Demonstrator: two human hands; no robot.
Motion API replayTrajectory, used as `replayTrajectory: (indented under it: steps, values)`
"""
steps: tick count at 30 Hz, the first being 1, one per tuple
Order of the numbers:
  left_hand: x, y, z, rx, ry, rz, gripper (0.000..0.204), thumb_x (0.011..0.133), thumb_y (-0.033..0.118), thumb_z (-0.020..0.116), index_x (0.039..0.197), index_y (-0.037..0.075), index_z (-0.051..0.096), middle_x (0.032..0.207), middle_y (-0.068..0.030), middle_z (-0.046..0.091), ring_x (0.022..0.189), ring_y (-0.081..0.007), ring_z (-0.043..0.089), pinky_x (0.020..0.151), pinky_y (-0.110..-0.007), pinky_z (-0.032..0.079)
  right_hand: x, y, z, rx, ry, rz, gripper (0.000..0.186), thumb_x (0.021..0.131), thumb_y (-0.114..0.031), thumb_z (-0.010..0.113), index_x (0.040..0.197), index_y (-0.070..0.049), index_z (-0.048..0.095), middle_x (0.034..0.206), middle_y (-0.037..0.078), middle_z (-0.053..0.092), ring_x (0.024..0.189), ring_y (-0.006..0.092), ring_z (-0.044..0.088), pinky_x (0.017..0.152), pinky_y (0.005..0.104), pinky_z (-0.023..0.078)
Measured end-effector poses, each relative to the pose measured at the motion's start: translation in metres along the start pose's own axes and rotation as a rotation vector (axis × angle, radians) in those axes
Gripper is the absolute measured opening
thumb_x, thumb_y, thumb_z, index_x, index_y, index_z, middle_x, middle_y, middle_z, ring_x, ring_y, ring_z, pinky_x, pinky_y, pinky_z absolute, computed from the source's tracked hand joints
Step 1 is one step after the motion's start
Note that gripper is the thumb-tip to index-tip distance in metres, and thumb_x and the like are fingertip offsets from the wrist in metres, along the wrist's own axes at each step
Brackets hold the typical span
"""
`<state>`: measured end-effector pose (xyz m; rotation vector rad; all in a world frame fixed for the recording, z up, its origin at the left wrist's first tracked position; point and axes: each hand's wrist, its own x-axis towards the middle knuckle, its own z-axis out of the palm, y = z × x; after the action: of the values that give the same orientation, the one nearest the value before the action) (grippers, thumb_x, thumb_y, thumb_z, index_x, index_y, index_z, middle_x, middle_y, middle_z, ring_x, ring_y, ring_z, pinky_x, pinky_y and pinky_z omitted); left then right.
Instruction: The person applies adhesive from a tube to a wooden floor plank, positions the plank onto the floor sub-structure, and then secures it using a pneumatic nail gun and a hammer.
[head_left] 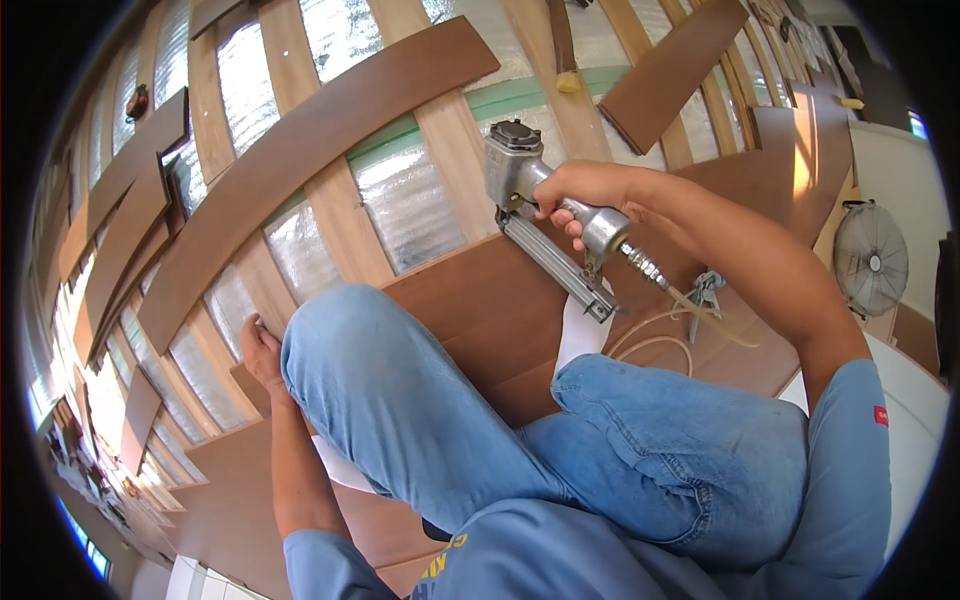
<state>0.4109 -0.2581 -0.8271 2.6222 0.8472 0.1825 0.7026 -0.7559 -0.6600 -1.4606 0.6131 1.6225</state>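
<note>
My right hand (580, 200) is wrapped round the grip of a silver pneumatic nail gun (520, 175). Its long magazine slants down toward my knee, and the nose is at the edge of the laid brown floorboards (470, 310). A pale air hose (650, 340) runs from the fitting at the handle's end. Left of my raised knee, my left hand (262, 355) rests low beside a wooden batten (262, 270), fingers stretched out and partly hidden by the knee. Beside that hand, a short piece of brown board (250, 388) shows.
A long loose plank (330, 120) lies across the battens and silver foil ahead; another plank (675, 75) lies farther right. A hammer (563, 50) rests between them. More planks (125, 230) are stacked at left. A fan (871, 255) stands at right, and a greyish tool or cloth (706, 295) lies near the hose.
</note>
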Motion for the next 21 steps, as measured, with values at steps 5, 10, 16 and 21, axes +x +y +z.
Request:
replayTrajectory:
  steps: [5,10,16,21]
  values:
    - [0.0,-0.016,0.008,0.022,0.031,0.042,0.027,0.103,0.007,0.052,0.123,0.002,0.069,0.115,-0.0191,0.073,0.107,-0.0358,0.069,0.094,-0.043,0.054,-0.004,0.002,-0.014,-0.068,-0.013,-0.03,0.015,0.091,-0.014,0.059,0.098,-0.002,0.06,0.063,-0.001,0.054,0.05,0.0096,0.055,0.055,0.0356,0.059]
    - [0.003,-0.022,0.011,-0.017,0.004,0.059,0.028,0.104,0.004,0.051,0.126,0.002,0.068,0.114,-0.0189,0.072,0.104,-0.0336,0.068,0.094,-0.041,0.053,-0.022,0.013,-0.073,-0.039,0.086,0.021,0.012,0.09,-0.014,0.06,0.093,-0.002,0.06,0.062,0.0,0.054,0.05,0.0105,0.056,0.054,0.0349,0.058]
    - [0.002,-0.024,0.007,-0.021,0.008,0.059,0.031,0.104,0.004,0.05,0.13,0.003,0.066,0.109,-0.0175,0.07,0.098,-0.0315,0.066,0.092,-0.04,0.052,-0.047,0.019,-0.113,0.008,0.162,0.004,0.01,0.088,-0.013,0.063,0.087,-0.004,0.058,0.062,0.0,0.055,0.051,0.0106,0.056,0.053,0.0342,0.057]
    - [-0.001,-0.02,0.01,0.004,-0.021,0.017,0.031,0.105,0.005,0.048,0.131,0.003,0.066,0.114,-0.0186,0.07,0.103,-0.0328,0.066,0.094,-0.041,0.051,-0.055,0.018,-0.122,-0.093,0.18,-0.001,0.011,0.088,-0.014,0.063,0.086,-0.004,0.059,0.06,0.001,0.056,0.05,0.0116,0.057,0.054,0.0352,0.057]
